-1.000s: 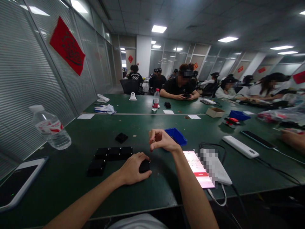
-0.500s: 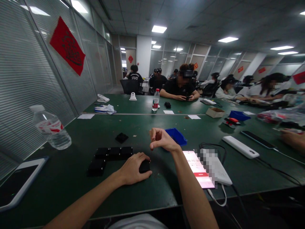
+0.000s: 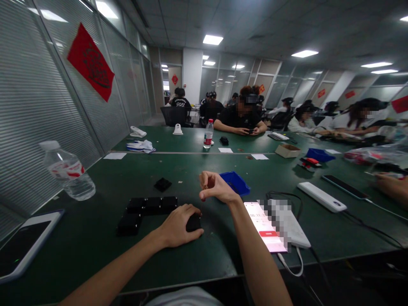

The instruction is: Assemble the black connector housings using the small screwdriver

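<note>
My left hand (image 3: 181,224) is closed around a small black box-like piece (image 3: 193,222) on the green table, fingers over its far side and thumb along its near side. Raised above the table just beyond it, my right hand (image 3: 216,185) has its fingers curled to the thumb in a pinch; whatever sits between the fingertips is too small to make out. Several similar black square pieces (image 3: 153,204) lie in an L shape left of my left hand. Farther back rests a flat black piece (image 3: 162,184). Partly behind my right hand is a blue tray (image 3: 236,182) with small dark bits inside.
A lit phone (image 3: 266,227) and a white power bank (image 3: 291,225) with cables lie by my right forearm. At the left stand a large water bottle (image 3: 68,170) and another phone (image 3: 28,242). Across the table a person (image 3: 244,114) sits, holding something dark.
My right hand has shifted very slightly to the left, still pinched. My left hand stays on the black piece, and the other pieces have not moved.
</note>
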`<state>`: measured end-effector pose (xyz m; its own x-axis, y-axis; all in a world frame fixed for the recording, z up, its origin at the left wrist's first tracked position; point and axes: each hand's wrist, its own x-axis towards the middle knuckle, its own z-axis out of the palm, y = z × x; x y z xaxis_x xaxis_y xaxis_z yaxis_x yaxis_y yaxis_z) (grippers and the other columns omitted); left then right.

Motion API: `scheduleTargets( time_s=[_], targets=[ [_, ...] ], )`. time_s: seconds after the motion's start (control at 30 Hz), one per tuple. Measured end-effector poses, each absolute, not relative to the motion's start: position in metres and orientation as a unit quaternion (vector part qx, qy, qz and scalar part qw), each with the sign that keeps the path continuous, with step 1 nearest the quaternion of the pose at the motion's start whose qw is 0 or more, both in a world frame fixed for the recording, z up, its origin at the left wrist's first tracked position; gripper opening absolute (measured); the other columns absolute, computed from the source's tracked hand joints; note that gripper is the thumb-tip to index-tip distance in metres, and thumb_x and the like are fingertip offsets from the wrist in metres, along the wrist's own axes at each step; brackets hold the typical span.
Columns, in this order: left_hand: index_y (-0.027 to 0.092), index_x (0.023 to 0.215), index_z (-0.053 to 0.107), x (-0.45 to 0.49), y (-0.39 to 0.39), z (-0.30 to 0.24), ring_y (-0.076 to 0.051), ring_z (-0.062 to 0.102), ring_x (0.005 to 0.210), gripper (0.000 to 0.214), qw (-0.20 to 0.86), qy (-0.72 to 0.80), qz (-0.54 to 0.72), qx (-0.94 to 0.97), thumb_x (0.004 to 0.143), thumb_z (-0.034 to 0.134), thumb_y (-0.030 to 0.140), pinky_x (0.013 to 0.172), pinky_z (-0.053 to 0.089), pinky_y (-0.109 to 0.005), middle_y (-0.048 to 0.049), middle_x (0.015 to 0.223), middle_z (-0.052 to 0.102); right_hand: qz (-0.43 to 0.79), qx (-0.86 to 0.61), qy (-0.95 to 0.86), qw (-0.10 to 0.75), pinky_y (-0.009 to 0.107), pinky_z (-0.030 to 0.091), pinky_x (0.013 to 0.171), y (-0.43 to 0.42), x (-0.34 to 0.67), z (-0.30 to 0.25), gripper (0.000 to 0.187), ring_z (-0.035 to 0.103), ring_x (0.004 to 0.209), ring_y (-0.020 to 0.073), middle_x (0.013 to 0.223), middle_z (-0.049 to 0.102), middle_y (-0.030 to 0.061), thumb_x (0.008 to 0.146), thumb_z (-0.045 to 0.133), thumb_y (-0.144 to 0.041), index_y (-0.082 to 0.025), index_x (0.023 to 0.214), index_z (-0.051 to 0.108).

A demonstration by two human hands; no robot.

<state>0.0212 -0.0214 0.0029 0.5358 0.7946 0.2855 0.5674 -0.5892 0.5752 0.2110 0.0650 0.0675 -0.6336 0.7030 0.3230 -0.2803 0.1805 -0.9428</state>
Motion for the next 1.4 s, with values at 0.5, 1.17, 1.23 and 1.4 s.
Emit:
scheduleTargets(
  time_s=[0.5,1.17,1.23,1.4],
  targets=[
    [0.02,0.111,0.063,0.0205,-0.0217,0.0011,-0.028,0.066,0.105,0.036,0.211,0.396,0.268,0.852,0.08,0.078,0.034,0.097,0.052,-0.042,-0.0061,0.111,0.07,0.624,-0.153,-0.66,0.39,0.019,0.05,0.048,0.0647,0.2106,0.0681,0.048,0.052,0.052,0.0066,0.067,0.053,-0.0081,0.058,0.097,-0.024,-0.018,0.07,0.051],
    [0.021,0.115,0.053,0.0192,-0.0236,0.0027,-0.026,0.065,0.099,0.05,0.216,0.37,0.298,0.853,0.078,0.079,0.041,0.092,0.054,-0.042,-0.0072,0.112,0.063,0.631,-0.147,-0.66,0.379,0.018,0.044,0.05,0.0665,0.213,0.0662,0.043,0.053,0.055,0.007,0.068,0.054,-0.0074,0.06,0.095,-0.023,-0.018,0.072,0.054],
    [0.022,0.118,0.054,0.0186,-0.0246,0.0044,-0.026,0.064,0.106,0.049,0.216,0.341,0.302,0.863,0.08,0.078,0.042,0.096,0.053,-0.042,-0.0083,0.121,0.062,0.631,-0.146,-0.661,0.378,0.018,0.044,0.05,0.0661,0.2129,0.0665,0.043,0.053,0.055,0.0071,0.067,0.055,-0.0073,0.061,0.095,-0.022,-0.018,0.072,0.054],
    [0.024,0.137,0.052,0.019,-0.0265,0.0058,-0.03,0.058,0.129,0.061,0.198,0.315,0.288,0.882,0.083,0.078,0.038,0.112,0.046,-0.045,-0.0114,0.141,0.058,0.626,-0.145,-0.665,0.38,0.018,0.043,0.051,0.0663,0.2122,0.0662,0.042,0.055,0.056,0.0076,0.069,0.055,-0.0069,0.061,0.095,-0.022,-0.018,0.073,0.054]
  ],
)
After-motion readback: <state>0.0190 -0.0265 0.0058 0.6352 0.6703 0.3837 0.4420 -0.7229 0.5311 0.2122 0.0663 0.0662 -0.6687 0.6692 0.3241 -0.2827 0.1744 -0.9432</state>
